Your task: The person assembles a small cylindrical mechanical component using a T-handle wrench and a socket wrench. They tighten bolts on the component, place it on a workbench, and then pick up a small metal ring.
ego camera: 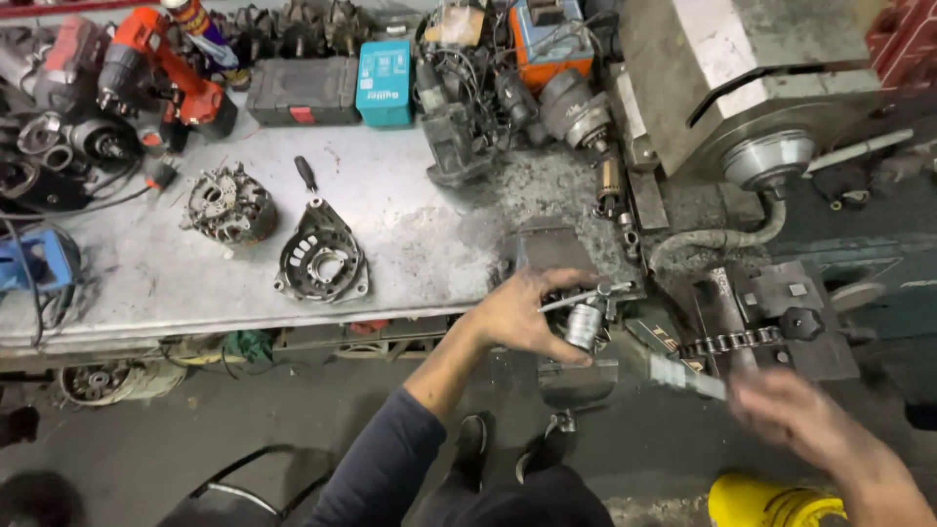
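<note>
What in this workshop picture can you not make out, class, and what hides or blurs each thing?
- Right hand, head view: motion-blurred; the tool it holds cannot be identified.
- Small metal part: the left hand covers its near side.
- Vise on the bench edge: mostly hidden behind that hand.
- Yellow container: cut off by the bottom edge.
- Blue tool: cut off by the left edge.

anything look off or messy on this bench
Two alternator housings lie taken apart on the bench, with dark grime spread near the vise. The left hand holds a small metal part; the right hand is blurred.
</note>
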